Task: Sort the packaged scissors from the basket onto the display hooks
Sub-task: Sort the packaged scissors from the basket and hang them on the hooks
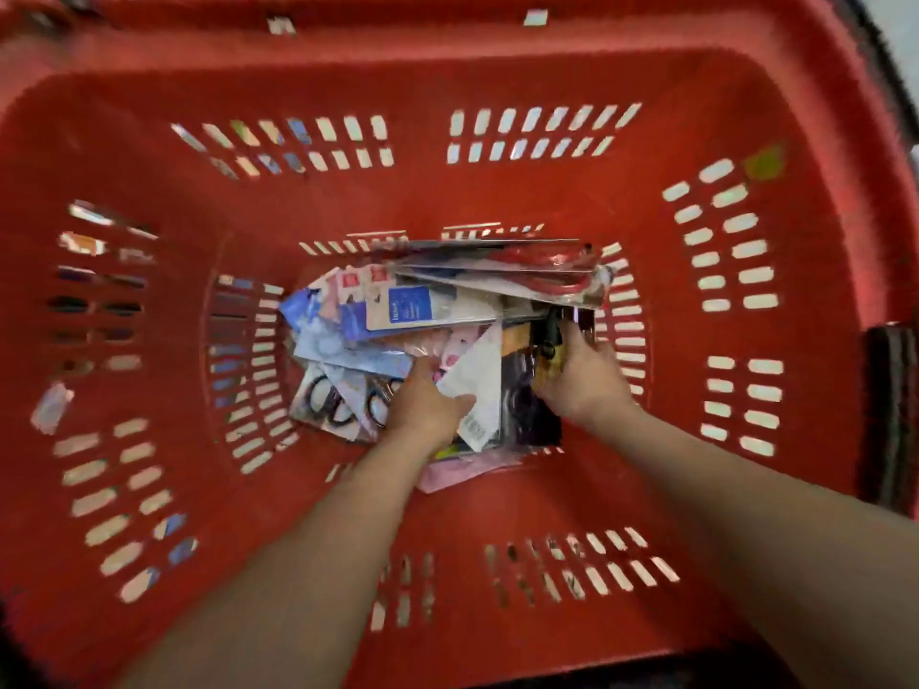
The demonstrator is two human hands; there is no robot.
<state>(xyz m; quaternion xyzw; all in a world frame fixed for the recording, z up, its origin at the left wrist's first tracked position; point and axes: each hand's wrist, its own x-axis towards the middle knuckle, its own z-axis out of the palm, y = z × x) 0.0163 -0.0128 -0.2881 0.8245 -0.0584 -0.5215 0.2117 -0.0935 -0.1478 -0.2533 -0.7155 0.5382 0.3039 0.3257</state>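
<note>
Two grasps in basket (497, 191) | left hand (422, 407) grips white packet (480, 375) | right hand (584, 382) grips dark packet (547, 340)

Of the person only two arms are seen. The left grip (422, 405) and the right grip (582, 385) are bare hands. The left forearm (298, 564) and the right forearm (746, 514) are uncovered along the whole length that is shown, down to the lower edge. They are seen broad near the camera and narrower at the wrists. Nails and other fine details are lost in blur.
</note>
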